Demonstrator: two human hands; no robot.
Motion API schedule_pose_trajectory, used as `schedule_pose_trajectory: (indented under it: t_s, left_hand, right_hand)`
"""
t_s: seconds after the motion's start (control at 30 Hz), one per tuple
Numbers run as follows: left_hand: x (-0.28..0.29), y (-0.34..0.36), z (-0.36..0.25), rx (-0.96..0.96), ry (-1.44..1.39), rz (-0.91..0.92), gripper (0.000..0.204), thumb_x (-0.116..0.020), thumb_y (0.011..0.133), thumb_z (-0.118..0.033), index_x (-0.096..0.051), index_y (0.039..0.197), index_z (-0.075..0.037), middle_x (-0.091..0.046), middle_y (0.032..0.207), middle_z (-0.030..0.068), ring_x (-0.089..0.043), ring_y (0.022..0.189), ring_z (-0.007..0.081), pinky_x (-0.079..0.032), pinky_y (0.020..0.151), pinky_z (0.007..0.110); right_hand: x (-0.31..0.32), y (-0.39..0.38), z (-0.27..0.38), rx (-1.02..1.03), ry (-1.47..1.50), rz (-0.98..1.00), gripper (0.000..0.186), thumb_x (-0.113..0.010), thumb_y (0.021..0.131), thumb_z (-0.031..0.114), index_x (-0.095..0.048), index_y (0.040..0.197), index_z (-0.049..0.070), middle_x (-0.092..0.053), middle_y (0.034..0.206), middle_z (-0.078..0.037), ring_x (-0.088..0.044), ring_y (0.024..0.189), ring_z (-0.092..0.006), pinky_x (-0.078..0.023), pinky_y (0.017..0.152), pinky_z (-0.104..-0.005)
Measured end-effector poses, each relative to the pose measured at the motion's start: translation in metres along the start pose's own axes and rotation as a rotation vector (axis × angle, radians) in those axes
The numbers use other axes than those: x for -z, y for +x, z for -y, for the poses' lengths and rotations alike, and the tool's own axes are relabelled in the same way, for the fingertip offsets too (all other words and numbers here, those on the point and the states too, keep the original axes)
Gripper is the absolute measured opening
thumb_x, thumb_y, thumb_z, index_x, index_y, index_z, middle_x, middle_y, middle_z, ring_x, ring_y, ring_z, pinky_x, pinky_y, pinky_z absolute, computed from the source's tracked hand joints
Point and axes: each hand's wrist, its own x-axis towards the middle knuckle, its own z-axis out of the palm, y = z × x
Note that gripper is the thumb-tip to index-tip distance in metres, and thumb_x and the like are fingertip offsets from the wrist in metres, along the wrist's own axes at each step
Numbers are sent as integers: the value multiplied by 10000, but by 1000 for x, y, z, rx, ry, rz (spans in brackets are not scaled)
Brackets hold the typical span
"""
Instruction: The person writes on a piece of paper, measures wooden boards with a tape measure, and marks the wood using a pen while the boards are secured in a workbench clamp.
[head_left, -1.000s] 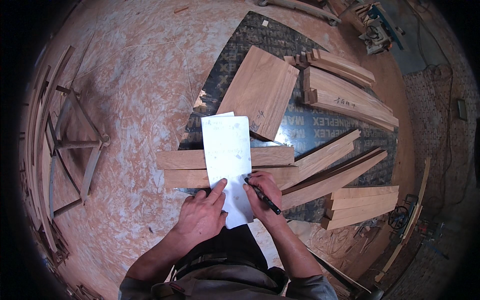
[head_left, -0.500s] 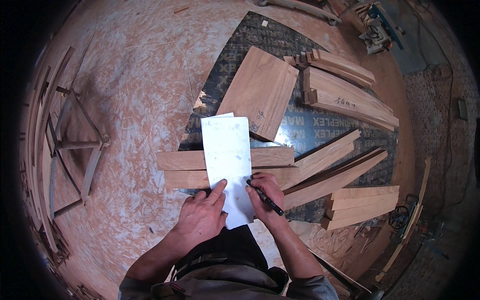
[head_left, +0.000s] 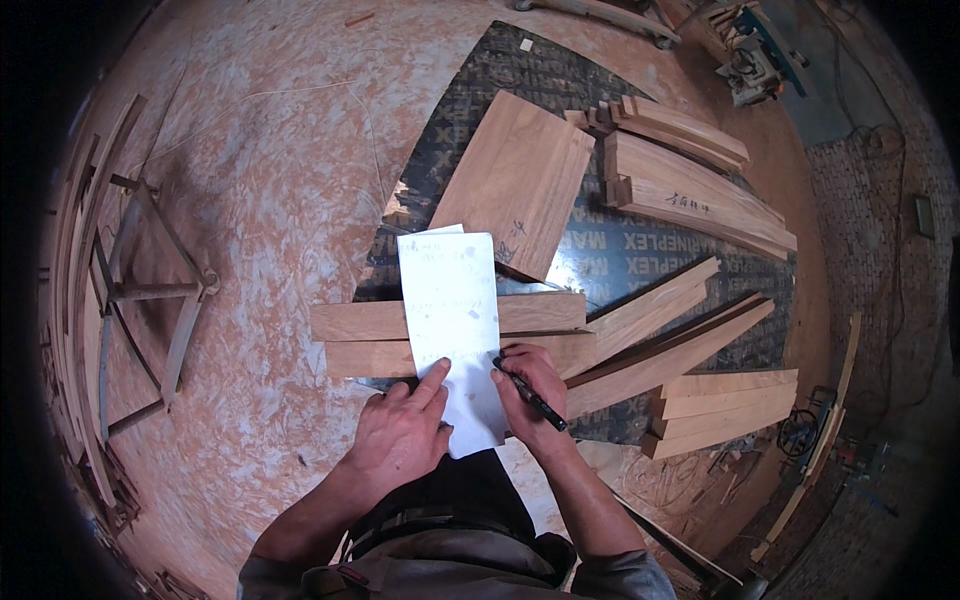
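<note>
A white sheet of paper (head_left: 452, 305) lies across two short wooden boards (head_left: 355, 338) on a dusty board floor. My left hand (head_left: 402, 432) presses flat on the paper's lower left part, index finger stretched forward. My right hand (head_left: 530, 385) grips a black pen (head_left: 530, 395), its tip touching the paper's right edge near the lower part. Both forearms come up from the bottom edge of the head view.
A wide wooden panel (head_left: 515, 180) lies just beyond the paper on a dark patterned mat (head_left: 610, 255). Long planks (head_left: 690, 185) are stacked at the right, more boards (head_left: 725, 405) lower right. A small wooden frame (head_left: 150, 290) stands left. A power tool (head_left: 752, 65) sits top right.
My right hand with the pen has shifted slightly left, closer to the paper. The left hand and the paper stay where they were.
</note>
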Motion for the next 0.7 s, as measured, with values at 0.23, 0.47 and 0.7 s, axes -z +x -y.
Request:
schedule_pose_trajectory:
  t_s: [0.23, 0.47, 0.7]
  left_hand:
    - [-1, -1, 1, -4, -5, -1, 459, -698, 811, -245, -636, 1191, 6, -470, 1476, 128, -623, 1012, 298, -552, 826, 442]
    - [-3, -2, 1, -18, 14, -29, 459, -691, 812, -251, -639, 1187, 9, -475, 1472, 136, -637, 1021, 315, -554, 833, 438]
    - [-6, -2, -1, -29, 28, -69, 449, -694, 805, -255, -641, 1163, 10, -481, 1466, 134, -650, 959, 310, -556, 802, 438]
  right_hand:
    - [2, 1, 3, -8, 18, -6, 137, -734, 791, -2, -633, 882, -5, -649, 880, -158, -644, 925, -340, -529, 790, -396]
    - [23, -7, 10, -234, 125, -113, 125, -711, 849, 71, -645, 908, -17, -658, 894, -142, -647, 883, -282, -520, 782, -349]
    - [30, -24, 4, -207, 119, -101, 152, -711, 864, 106, -670, 936, -21, -687, 933, -162, -664, 881, -286, -521, 804, -356]
